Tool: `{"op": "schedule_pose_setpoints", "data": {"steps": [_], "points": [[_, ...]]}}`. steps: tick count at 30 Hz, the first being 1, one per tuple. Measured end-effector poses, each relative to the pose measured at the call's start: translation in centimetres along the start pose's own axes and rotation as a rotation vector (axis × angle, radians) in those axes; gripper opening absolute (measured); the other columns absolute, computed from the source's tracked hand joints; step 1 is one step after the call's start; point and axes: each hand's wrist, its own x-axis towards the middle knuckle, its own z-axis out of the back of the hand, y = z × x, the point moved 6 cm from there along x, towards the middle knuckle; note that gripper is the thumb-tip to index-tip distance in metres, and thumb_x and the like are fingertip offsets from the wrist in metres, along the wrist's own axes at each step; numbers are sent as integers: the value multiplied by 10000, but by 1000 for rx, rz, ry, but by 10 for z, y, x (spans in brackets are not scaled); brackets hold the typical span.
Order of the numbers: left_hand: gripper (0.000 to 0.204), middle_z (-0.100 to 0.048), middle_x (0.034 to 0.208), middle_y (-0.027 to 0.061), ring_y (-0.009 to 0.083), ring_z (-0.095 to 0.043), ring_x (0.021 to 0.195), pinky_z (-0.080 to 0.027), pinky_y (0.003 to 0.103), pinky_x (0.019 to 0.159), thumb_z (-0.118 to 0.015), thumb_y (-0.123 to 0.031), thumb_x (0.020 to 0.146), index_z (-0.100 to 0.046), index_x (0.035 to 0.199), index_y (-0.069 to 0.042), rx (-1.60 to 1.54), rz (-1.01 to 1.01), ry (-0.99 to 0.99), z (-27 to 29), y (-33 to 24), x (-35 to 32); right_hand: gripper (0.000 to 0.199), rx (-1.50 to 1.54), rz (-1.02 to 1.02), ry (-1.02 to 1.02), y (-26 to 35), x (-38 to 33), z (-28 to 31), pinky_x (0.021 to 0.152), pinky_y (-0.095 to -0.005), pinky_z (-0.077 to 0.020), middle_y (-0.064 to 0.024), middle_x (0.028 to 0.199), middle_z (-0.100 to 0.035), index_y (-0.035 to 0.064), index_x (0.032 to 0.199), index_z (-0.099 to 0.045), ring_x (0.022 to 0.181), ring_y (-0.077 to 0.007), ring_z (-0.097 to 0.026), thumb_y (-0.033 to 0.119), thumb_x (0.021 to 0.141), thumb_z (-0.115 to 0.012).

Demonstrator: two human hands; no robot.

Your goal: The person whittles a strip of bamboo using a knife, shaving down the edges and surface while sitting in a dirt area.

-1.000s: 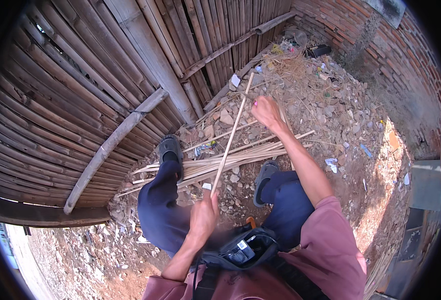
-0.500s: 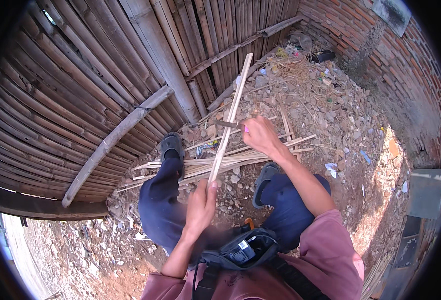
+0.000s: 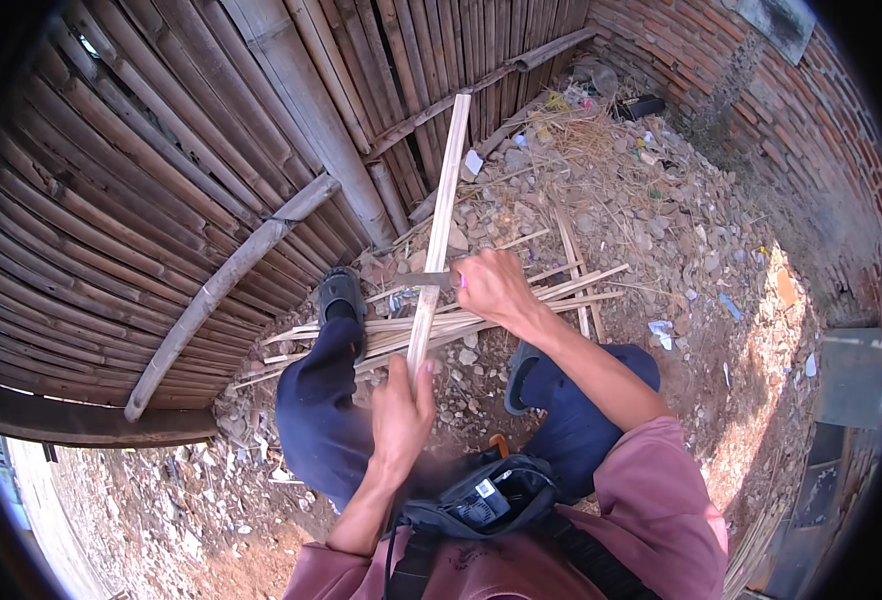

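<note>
My left hand (image 3: 401,415) is closed round the near end of a long pale wooden strip (image 3: 445,205), which slants up and away from me. A knife (image 3: 424,280) lies across the strip a little below its middle, its blade touching the wood. My right hand (image 3: 496,290) grips the knife's handle, of which only a bit of pink shows beside the fingers. Beneath, several similar pale strips (image 3: 381,345) lie in a loose pile on the ground between and beyond my feet.
A bamboo slat wall (image 3: 141,200) with thick poles rises on the left. Stony ground (image 3: 641,220) with litter and dry straw stretches ahead toward a brick wall (image 3: 811,130). An open dark waist bag (image 3: 481,500) hangs at my front. Dark shoes (image 3: 341,295) stand beside the pile.
My right hand and the knife have moved down the strip toward my left hand, and slightly left. The strip's far end has swung left, so it stands more upright in view.
</note>
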Motion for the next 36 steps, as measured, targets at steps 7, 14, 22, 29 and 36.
{"op": "schedule_pose_setpoints", "data": {"steps": [7, 14, 22, 29, 36], "points": [[272, -582, 592, 269, 470, -642, 548, -429, 501, 474, -614, -203, 1076, -500, 965, 17, -1, -6, 18, 0, 16, -7, 141, -15, -136, -6, -34, 24, -16, 574, -496, -585, -265, 609, -655, 8, 699, -748, 565, -411, -702, 78, 728, -629], [263, -574, 599, 271, 471, -638, 551, -412, 481, 468, -607, -187, 1079, -499, 943, 11, -17, 2, 52, 1, 15, -17, 159, -101, -188, -73, -73, 42, -1, 550, -494, -575, -266, 613, -661, 2, 712, -748, 552, -390, -705, 68, 750, -608], [262, -600, 635, 314, 557, -636, 657, -449, 570, 523, -632, -181, 1057, -503, 953, 21, -16, 55, 170, 14, 17, -50, 206, -180, -421, -206, -155, 51, 13, 720, -545, -590, -300, 795, -717, -23, 821, -767, 788, -470, -742, 131, 800, -632], [312, -559, 602, 224, 395, -590, 517, -410, 451, 491, -620, -209, 1081, -487, 906, 12, -35, 73, 196, 42, 35, -78, 448, -172, -922, 9, -345, -43, 17, 976, -527, -556, -334, 1168, -721, -3, 1073, -797, 1148, -458, -705, 371, 879, -646], [343, -499, 627, 69, 188, -465, 477, -356, 360, 470, -563, -278, 1114, -502, 889, -27, -376, 122, 324, 39, 38, -54, 621, -266, -790, 147, -261, 3, 62, 909, -465, -561, -270, 1177, -740, -40, 1229, -697, 1007, -363, -754, 469, 874, -721]]}}
